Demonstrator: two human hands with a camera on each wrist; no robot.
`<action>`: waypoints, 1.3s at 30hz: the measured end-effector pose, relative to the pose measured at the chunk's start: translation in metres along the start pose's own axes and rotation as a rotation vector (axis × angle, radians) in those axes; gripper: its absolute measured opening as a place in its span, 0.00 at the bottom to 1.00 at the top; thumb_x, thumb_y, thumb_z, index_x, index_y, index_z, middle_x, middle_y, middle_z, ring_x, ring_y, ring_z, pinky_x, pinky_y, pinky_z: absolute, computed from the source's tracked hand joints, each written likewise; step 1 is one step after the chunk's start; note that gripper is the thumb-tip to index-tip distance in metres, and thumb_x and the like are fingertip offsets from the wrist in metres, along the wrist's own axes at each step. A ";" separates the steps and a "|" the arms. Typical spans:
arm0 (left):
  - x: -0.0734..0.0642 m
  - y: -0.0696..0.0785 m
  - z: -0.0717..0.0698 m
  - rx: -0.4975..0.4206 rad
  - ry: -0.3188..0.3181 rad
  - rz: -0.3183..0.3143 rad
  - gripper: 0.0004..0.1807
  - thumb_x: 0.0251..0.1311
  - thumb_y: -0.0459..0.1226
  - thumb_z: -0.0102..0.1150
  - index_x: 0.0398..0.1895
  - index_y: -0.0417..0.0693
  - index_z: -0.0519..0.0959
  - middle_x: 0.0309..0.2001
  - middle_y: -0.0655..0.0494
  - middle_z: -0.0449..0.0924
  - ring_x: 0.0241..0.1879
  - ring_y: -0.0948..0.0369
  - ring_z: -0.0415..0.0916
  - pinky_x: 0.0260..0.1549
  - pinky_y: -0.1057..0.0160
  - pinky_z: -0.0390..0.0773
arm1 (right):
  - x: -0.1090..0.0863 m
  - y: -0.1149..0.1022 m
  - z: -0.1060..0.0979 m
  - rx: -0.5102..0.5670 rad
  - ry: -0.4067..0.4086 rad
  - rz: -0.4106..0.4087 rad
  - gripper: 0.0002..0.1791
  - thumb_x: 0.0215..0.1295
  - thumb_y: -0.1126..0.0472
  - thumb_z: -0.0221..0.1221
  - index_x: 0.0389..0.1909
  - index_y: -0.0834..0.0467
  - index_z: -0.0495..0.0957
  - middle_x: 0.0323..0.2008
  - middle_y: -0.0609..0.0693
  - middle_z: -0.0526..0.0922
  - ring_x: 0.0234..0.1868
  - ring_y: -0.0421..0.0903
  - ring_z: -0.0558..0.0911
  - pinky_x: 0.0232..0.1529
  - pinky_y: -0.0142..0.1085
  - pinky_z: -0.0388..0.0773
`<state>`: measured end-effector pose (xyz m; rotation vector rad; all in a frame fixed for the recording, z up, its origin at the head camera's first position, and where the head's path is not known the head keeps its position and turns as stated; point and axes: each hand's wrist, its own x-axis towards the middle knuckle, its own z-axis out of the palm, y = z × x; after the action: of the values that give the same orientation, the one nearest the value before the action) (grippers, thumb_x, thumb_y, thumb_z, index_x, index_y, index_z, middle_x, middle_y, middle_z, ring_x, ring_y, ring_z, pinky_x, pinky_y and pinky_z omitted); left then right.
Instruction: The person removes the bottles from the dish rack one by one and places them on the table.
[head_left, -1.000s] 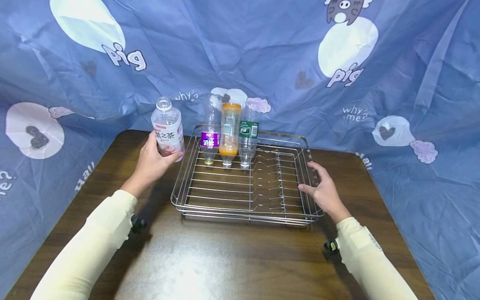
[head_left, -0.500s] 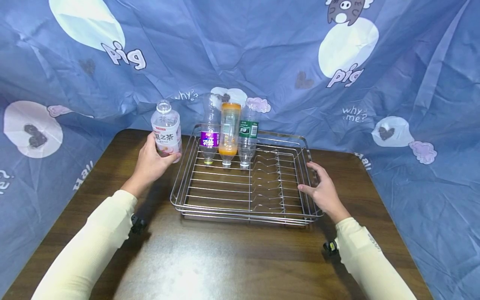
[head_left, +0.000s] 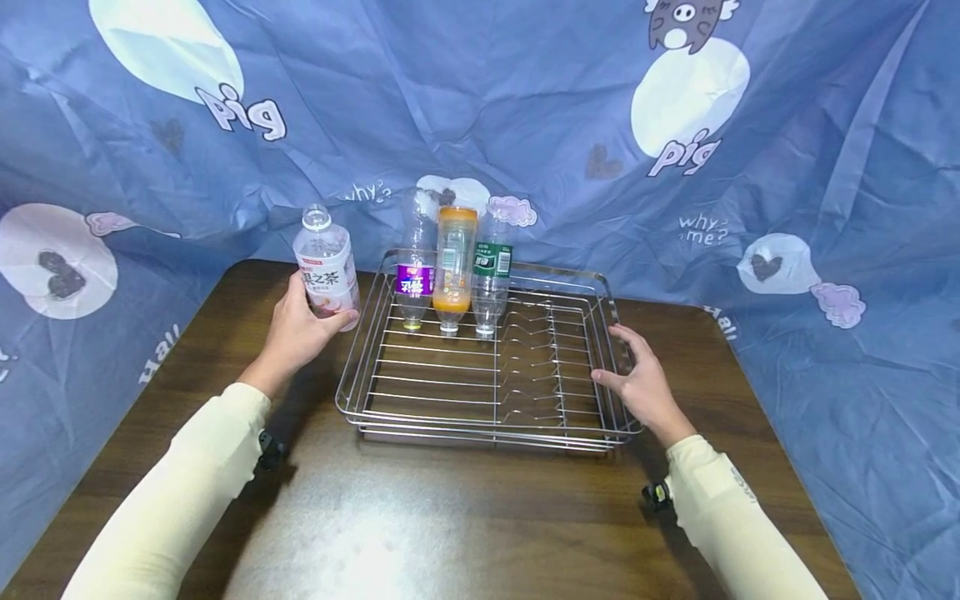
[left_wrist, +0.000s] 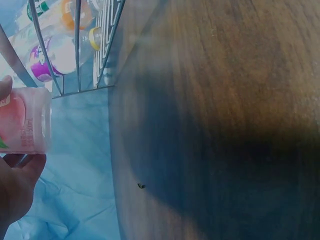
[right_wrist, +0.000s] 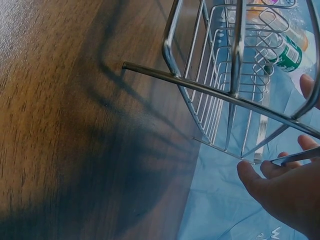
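Note:
My left hand [head_left: 302, 329] grips a clear plastic bottle [head_left: 327, 279] with a pink and white peach tea label. The bottle is upright, its uncapped neck on top, beside the left rim of the wire dish rack [head_left: 427, 427]. In the left wrist view its pink lower end [left_wrist: 30, 122] sits between thumb and fingers. My right hand [head_left: 647, 385] holds the rack's right rim, thumb over the inside, fingers loosely curled about the wire in the right wrist view. Inside the rack stand three upside-down bottles: purple-labelled [head_left: 415, 281], orange [head_left: 455, 271] and green-labelled [head_left: 492, 260].
The rack stands on a brown wooden table [head_left: 420, 508]. A blue cloth [head_left: 480, 100] printed with pigs hangs behind and at both sides. Wavy wire dividers [head_left: 525, 358] run along the rack's right half.
The tea bottle and left hand have moved slightly down and left. My right hand remains at the rack's right rim. The head view has shifted a little; the bottles in the rack stay put.

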<state>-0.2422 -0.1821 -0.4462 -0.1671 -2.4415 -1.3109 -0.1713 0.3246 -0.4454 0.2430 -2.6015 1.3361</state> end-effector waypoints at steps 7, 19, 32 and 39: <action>-0.001 -0.003 0.001 -0.005 -0.007 -0.013 0.46 0.50 0.37 0.78 0.68 0.36 0.61 0.56 0.35 0.76 0.55 0.40 0.74 0.55 0.41 0.72 | 0.000 -0.001 0.000 0.010 0.005 0.002 0.41 0.54 0.70 0.72 0.69 0.69 0.65 0.72 0.66 0.62 0.72 0.64 0.61 0.73 0.56 0.55; -0.003 -0.010 0.003 0.024 0.000 -0.028 0.45 0.50 0.38 0.78 0.68 0.36 0.61 0.56 0.34 0.76 0.54 0.38 0.75 0.53 0.39 0.72 | -0.003 -0.011 0.000 0.024 0.001 0.016 0.41 0.55 0.74 0.70 0.69 0.72 0.64 0.72 0.69 0.60 0.72 0.66 0.61 0.73 0.58 0.54; -0.004 -0.018 0.005 0.045 -0.010 -0.055 0.44 0.49 0.38 0.78 0.65 0.36 0.62 0.55 0.33 0.76 0.54 0.36 0.75 0.52 0.38 0.73 | -0.001 -0.003 0.000 0.014 0.006 0.017 0.40 0.55 0.72 0.71 0.69 0.69 0.65 0.73 0.65 0.61 0.73 0.64 0.60 0.74 0.56 0.53; -0.005 -0.024 0.006 0.047 -0.026 -0.089 0.45 0.48 0.39 0.79 0.65 0.36 0.61 0.56 0.32 0.75 0.54 0.36 0.74 0.53 0.38 0.72 | -0.002 -0.004 -0.001 0.007 0.003 0.028 0.41 0.55 0.72 0.71 0.69 0.68 0.65 0.73 0.64 0.61 0.73 0.63 0.60 0.74 0.56 0.53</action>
<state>-0.2460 -0.1903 -0.4694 -0.0649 -2.5250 -1.2944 -0.1688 0.3228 -0.4422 0.2055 -2.6074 1.3542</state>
